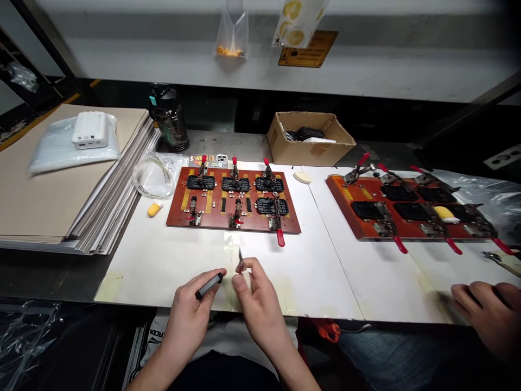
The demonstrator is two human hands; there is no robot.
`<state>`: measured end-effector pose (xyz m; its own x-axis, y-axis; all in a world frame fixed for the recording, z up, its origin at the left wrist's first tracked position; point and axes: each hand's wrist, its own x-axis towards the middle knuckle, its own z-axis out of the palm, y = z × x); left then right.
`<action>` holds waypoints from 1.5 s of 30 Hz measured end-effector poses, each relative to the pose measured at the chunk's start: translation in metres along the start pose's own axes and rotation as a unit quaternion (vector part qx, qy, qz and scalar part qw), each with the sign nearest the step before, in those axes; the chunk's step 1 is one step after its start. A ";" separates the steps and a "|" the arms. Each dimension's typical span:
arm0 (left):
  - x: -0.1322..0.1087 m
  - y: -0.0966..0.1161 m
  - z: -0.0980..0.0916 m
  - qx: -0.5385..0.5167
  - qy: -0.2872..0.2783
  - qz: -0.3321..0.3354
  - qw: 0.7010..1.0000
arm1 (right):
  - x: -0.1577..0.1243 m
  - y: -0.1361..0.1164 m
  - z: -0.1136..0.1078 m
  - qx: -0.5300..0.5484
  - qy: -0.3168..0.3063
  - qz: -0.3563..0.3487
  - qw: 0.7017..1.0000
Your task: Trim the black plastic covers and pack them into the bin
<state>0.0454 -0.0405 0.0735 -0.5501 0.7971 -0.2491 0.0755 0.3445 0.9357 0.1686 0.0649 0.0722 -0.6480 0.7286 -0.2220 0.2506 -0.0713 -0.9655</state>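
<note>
Left hand [190, 302] grips dark part [209, 286], thumb against fingers: probably light, stiff, best held by sides. Right hand [260, 304] pinches thin piece [240, 262], likely light.

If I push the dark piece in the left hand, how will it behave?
The dark piece is likely stiff, given its straight edges. It is probably light, being smaller than the left hand holding it. Its flat sides suggest sliding rather than rolling.

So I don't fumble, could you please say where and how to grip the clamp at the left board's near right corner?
Probably by the red handle, from the near side: it juts past the front edge of the board, looking free to grasp, while the metal arm behind it crosses a black part.
</note>
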 end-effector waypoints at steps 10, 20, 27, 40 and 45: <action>0.000 -0.001 -0.003 -0.058 -0.049 -0.053 0.996 | 0.025 -0.001 -0.002 0.046 0.139 0.015 0.989; 0.004 -0.024 -0.015 0.233 -0.070 0.382 0.892 | 0.025 0.013 -0.003 0.179 -0.097 0.142 0.969; -0.002 -0.057 -0.037 0.264 0.009 0.185 0.947 | 0.048 0.012 -0.005 -0.039 -0.019 0.023 0.999; 0.111 -0.033 -0.136 0.314 0.209 0.136 0.916 | 0.024 0.012 -0.061 -0.421 0.005 0.004 0.907; 0.151 -0.034 -0.155 0.304 0.247 0.105 0.914 | 0.030 0.024 -0.065 -0.486 0.110 -0.095 0.862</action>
<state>-0.1693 -0.0093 0.0428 -0.7676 0.6075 0.2040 0.5882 0.5414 0.6007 0.2023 0.1291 0.0511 -0.6188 0.7831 0.0620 0.7078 0.5900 -0.3885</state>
